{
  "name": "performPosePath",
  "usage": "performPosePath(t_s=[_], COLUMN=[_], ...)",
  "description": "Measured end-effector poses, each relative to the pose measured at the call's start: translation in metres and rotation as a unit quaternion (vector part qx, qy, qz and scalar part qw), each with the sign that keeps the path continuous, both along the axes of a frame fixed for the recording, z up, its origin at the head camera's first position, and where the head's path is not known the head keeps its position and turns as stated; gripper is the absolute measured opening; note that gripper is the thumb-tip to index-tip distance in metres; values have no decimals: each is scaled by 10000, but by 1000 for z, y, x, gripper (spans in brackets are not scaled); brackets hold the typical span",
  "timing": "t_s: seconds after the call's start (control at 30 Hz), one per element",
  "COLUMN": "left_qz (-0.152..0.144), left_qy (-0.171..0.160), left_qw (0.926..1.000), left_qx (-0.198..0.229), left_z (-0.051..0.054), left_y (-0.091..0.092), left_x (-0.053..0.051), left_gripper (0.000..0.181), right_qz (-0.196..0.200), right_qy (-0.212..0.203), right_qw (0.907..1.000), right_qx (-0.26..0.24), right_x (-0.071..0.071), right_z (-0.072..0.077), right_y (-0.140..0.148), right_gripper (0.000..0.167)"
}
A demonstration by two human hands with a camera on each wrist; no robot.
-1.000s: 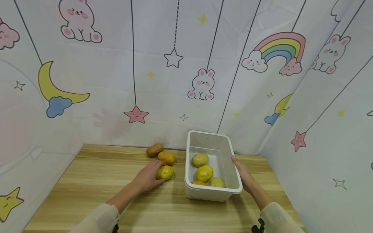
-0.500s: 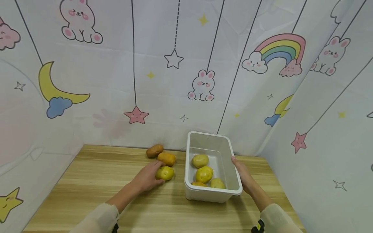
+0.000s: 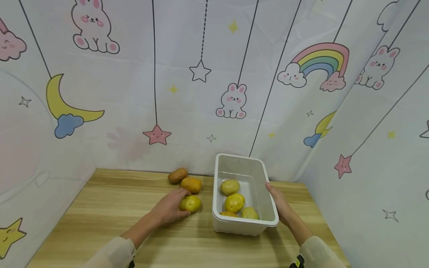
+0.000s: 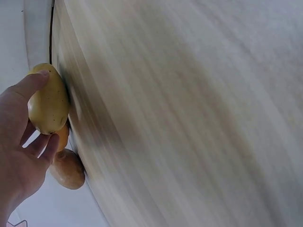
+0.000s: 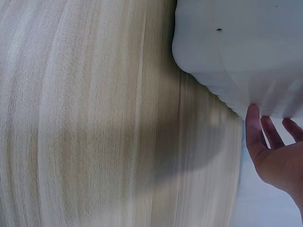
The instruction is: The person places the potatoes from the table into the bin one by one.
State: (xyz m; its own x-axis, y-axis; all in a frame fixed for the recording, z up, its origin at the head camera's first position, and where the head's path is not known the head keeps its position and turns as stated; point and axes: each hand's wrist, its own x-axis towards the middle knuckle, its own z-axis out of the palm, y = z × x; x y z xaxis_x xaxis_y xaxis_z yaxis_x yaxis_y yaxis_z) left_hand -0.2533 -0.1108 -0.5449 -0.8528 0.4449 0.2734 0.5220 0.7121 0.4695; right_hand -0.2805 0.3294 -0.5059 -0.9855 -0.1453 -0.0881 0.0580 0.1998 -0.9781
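Note:
My left hand (image 3: 172,208) grips a yellow potato (image 3: 192,204) low at the wooden table. In the left wrist view the thumb lies across this potato (image 4: 51,101), and the fingers bend round its other side. Just behind it are an orange-yellow potato (image 3: 191,184) and a brown potato (image 3: 177,175). A white plastic bin (image 3: 239,224) stands to the right with several potatoes inside, including a bright yellow one (image 3: 234,203). At the bin's right side is my right hand (image 3: 282,204). Its nearly straight fingers (image 5: 254,127) touch the outer wall in the right wrist view; its thumb is hidden there.
The wood-grain table (image 3: 110,208) reaches back to a white curtain (image 3: 187,111) printed with rabbits, stars and a rainbow. Another curtain side (image 3: 375,208) closes off the right. The bin's back end stands near the rear curtain.
The head view has tilted up slightly, so everything sits a little lower in it. Both hands keep nearly the same places on the potato and the bin.

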Motion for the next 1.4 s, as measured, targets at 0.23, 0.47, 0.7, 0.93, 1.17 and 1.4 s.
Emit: performPosePath(t_s=[0.23,0.47,0.7,0.93,1.17,1.4], left_qz=[-172,-370,-387,-409,-379,-417], left_qy=[-16,15,217,370,488,628], left_qw=[9999,9993,9990,9985,9981,9972], left_qx=[8,65,18,54,-23,-9], left_z=[8,17,23,35,48,52], left_y=[-4,-10,-13,-13,-13,-11], left_x=[1,0,-1,1,2,2], left_gripper=[62,64,66,65,66,66], right_qz=[5,-24,-60,-41,-20,-26], right_qy=[35,45,-5,-126,-122,-54], right_qw=[10000,10000,10000,9998,9998,10000], right_qx=[-8,-7,-26,-133,-154,3], right_x=[-2,-1,1,1,-1,-1], right_z=[1,0,-3,-5,-5,-2], right_y=[0,0,0,0,-1,-1], right_gripper=[74,73,74,73,74,75])
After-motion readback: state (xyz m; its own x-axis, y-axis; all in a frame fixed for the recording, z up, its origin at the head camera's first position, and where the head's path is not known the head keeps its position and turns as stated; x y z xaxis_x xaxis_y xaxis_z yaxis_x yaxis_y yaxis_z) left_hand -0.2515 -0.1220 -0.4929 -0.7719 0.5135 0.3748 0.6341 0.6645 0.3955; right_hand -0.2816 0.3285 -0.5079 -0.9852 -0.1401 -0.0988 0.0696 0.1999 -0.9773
